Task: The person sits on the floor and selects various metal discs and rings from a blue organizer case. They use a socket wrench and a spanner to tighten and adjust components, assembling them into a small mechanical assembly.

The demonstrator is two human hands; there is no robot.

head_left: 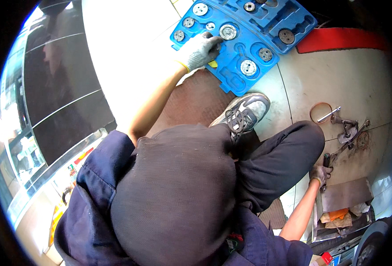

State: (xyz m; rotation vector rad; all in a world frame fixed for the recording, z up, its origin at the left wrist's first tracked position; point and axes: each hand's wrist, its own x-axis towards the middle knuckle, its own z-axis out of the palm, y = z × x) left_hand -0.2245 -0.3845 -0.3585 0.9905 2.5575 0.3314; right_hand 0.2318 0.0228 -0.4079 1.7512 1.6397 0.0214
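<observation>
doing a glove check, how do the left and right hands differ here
The left hand is over the open blue case, while the right hand is lower in the picture, curled around a dark handle. The left hand looks larger in view; the right hand looks smaller. Both wear greyish gloves, and both forearms are bare.

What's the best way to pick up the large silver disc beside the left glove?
Probably by opposite edges of its rim, from straight above: the silver disc lies flat, round face up, in the open blue case. The left hand is already close. How deep it sits is unclear.
</observation>
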